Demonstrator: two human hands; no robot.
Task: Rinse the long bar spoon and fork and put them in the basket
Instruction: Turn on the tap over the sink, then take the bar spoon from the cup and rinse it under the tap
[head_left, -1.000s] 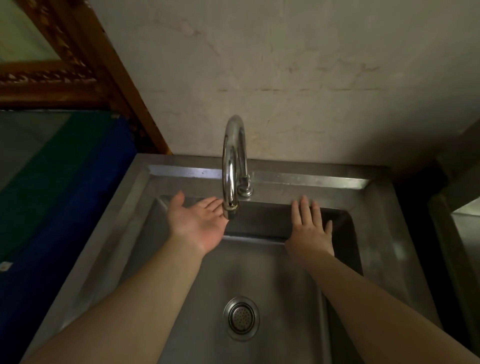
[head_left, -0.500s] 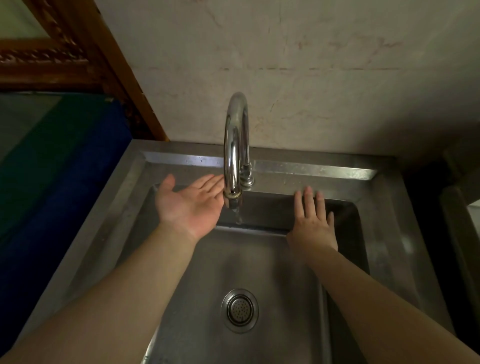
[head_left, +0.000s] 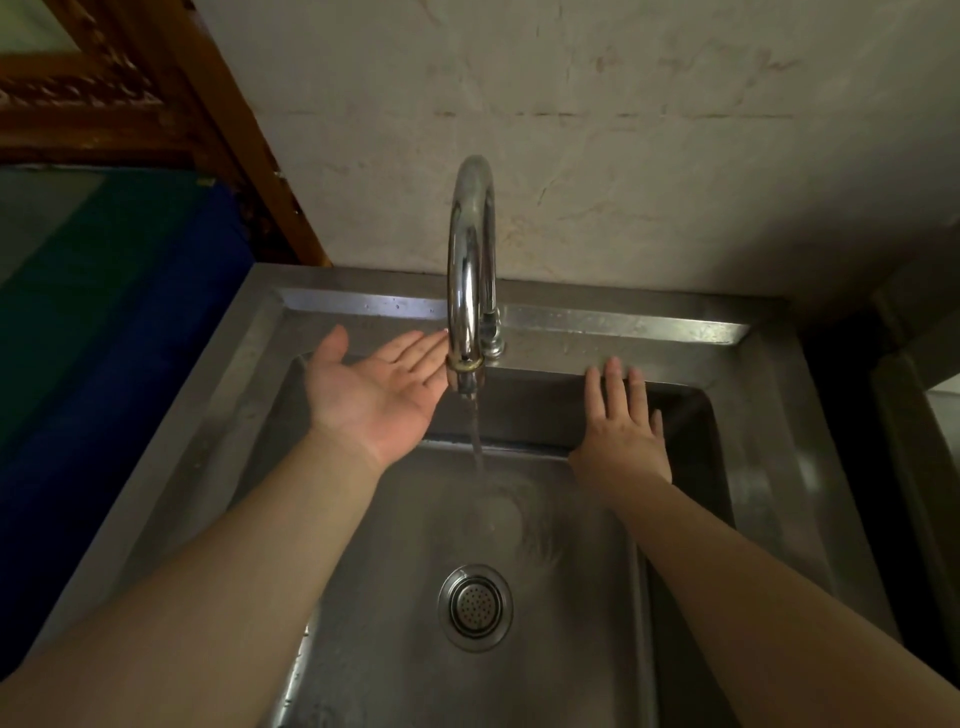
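My left hand (head_left: 376, 392) is held palm up with fingers spread, its fingertips beside the spout of the chrome faucet (head_left: 470, 270). My right hand (head_left: 623, 431) lies palm down, fingers apart, over the back of the steel sink (head_left: 649, 330). Both hands hold nothing. A thin stream of water (head_left: 475, 436) runs from the spout and splashes on the sink floor. No bar spoon, fork or basket is in view.
The round drain strainer (head_left: 475, 607) sits in the sink floor near the front. A pale stained wall rises behind the faucet. A carved wooden frame (head_left: 171, 93) leans at the upper left above a blue and green surface (head_left: 104, 312).
Water now flows in a full stream from the faucet and spreads over the sink floor; a second ago none ran. Both hands stay in about the same place.
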